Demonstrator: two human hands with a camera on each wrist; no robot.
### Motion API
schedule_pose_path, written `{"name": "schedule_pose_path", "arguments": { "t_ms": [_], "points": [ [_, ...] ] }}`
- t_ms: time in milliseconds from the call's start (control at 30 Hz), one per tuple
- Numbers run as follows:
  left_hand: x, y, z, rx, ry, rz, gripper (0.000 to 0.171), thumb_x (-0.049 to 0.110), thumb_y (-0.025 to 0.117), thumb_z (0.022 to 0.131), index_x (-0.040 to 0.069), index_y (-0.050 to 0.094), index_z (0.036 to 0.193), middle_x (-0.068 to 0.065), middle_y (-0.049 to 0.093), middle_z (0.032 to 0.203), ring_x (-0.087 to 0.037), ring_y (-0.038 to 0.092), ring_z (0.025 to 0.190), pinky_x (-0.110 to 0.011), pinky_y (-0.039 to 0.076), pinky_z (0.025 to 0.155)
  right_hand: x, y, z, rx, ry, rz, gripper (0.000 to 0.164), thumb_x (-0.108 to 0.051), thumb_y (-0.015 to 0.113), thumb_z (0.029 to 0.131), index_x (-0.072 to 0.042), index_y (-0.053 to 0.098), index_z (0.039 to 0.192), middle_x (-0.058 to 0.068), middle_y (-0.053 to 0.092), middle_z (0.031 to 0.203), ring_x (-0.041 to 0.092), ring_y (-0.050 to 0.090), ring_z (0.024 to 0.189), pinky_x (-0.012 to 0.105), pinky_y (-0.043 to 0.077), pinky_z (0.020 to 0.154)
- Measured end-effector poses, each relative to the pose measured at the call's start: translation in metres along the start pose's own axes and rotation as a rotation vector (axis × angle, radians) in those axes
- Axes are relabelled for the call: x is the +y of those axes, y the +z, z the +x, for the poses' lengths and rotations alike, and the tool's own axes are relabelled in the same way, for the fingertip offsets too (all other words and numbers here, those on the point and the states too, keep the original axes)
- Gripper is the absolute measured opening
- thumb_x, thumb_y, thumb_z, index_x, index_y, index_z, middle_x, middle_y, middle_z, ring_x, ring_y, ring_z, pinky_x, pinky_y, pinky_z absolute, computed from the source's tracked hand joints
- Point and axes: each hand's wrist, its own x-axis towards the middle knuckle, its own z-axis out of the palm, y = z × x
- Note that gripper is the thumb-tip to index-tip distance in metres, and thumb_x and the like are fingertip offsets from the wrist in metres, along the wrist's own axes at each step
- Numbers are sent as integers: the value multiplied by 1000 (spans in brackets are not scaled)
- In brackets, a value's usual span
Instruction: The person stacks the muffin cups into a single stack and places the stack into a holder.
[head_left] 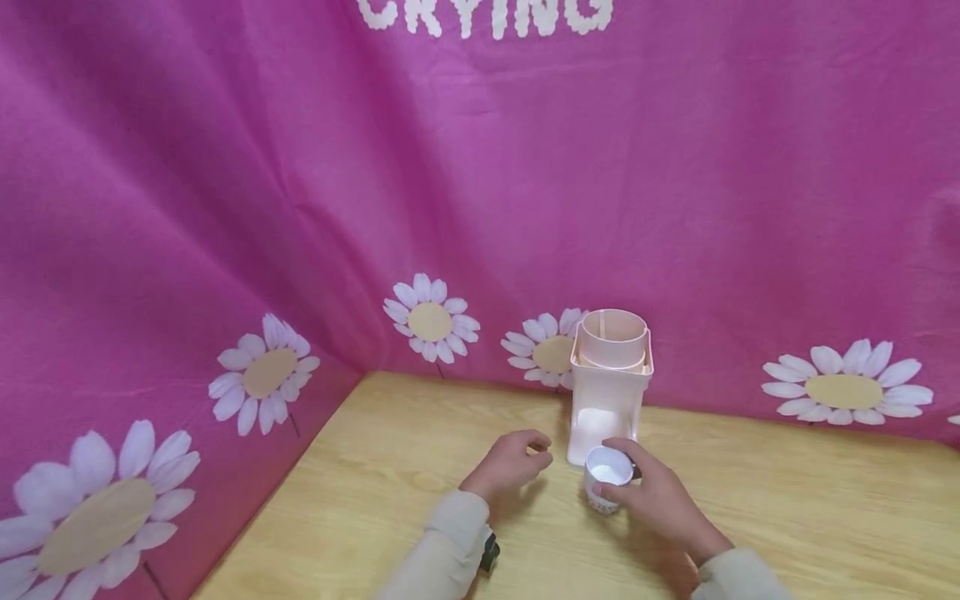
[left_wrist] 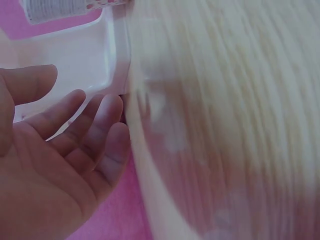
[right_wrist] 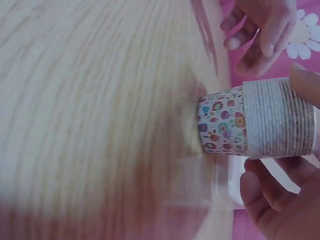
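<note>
A stack of small paper cups point(head_left: 602, 502), nested together and printed with flowers, stands upright in front of the pink cup dispenser point(head_left: 607, 387). My right hand point(head_left: 663, 498) grips the stack near its upper rims, thumb on one side and fingers on the other. The right wrist view shows the floral print on the lowest cup point(right_wrist: 222, 122). Whether the stack's bottom touches the table cannot be told. To the left of the dispenser, my left hand point(head_left: 506, 465) holds nothing, its fingers loosely bent. The dispenser's pale base point(left_wrist: 75, 55) lies beyond those fingers in the left wrist view.
The light wooden table point(head_left: 405, 450) ends at a pink curtain point(head_left: 675, 208) with white daisies, which runs along the back and left side. An open round tube point(head_left: 615, 342) tops the dispenser, close to the back curtain.
</note>
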Motion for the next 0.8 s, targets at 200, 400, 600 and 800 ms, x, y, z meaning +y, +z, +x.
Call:
{"name": "schedule_pose_path", "arguments": {
  "t_ms": [200, 400, 600, 800],
  "points": [
    [1, 10, 5, 10, 21, 45, 32, 20, 61, 93, 3, 67, 120, -9, 71, 117, -25, 63, 114, -36, 51, 98, 5, 5, -3, -17, 35, 29, 79, -21, 82, 78, -13, 43, 146, 13, 67, 116, 22, 61, 102, 34, 47, 81],
    [-1, 5, 5, 18, 19, 63, 32, 19, 61, 94, 3, 67, 120, -10, 71, 117, -27, 63, 115, -39, 51, 99, 3, 7, 3, -42, 28, 58, 85, -14, 82, 75, -4, 38, 147, 16, 66, 118, 25, 62, 102, 33, 48, 79],
    [-8, 1, 7, 56, -4, 31, 31, 18, 61, 94, 3, 66, 120, -12, 67, 122, -28, 64, 114, -42, 52, 98, 4, 12, 9, -55, -6, 121, 67, -8, 80, 76, -1, 50, 136, 15, 67, 114, 24, 63, 98, 33, 49, 79],
    [-8, 16, 10, 102, 33, 46, 32, 15, 61, 92, 0, 66, 119, -15, 66, 124, -29, 65, 111, -40, 53, 95, 8, 9, 4, -42, 16, 101, 63, -11, 82, 74, -1, 54, 130, 12, 69, 111, 22, 64, 98, 34, 49, 80]
  ]
}}
